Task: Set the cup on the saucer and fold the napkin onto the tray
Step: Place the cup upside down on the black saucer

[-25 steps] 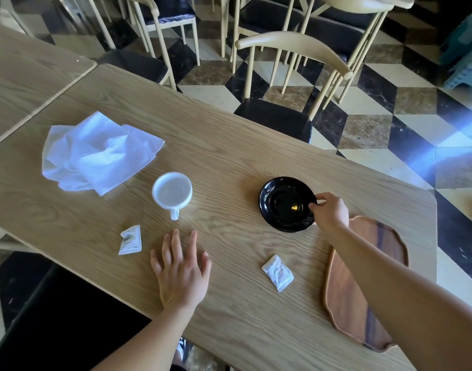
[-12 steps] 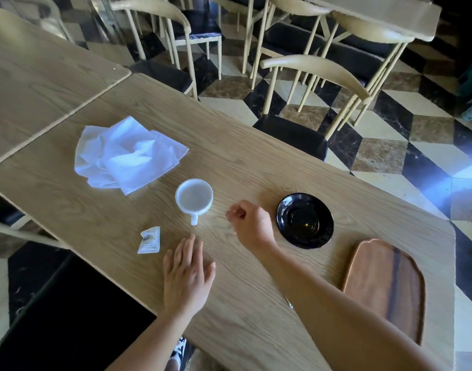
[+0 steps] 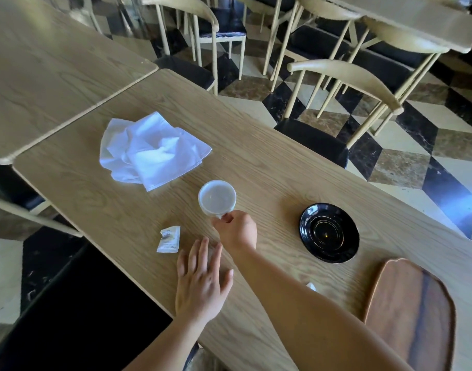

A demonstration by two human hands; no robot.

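A white cup (image 3: pixel 216 197) stands upright on the wooden table, empty. My right hand (image 3: pixel 237 230) pinches its handle at the near side. The black saucer (image 3: pixel 329 232) lies to the right of the cup, apart from it and bare. A crumpled white napkin (image 3: pixel 149 149) lies at the back left of the cup. The wooden tray (image 3: pixel 411 311) sits at the near right edge, with nothing on it. My left hand (image 3: pixel 201 282) rests flat on the table near the front edge, fingers spread, holding nothing.
A small torn white packet (image 3: pixel 169 239) lies left of my left hand. Another white packet (image 3: pixel 311 286) peeks out from behind my right forearm. A second table (image 3: pixel 42 65) adjoins at the left. Chairs (image 3: pixel 344 103) stand along the far side.
My right hand left the saucer, crossed to the left and closed on the cup's handle. My left hand stayed flat on the table. The view shifted, so everything sits further right.
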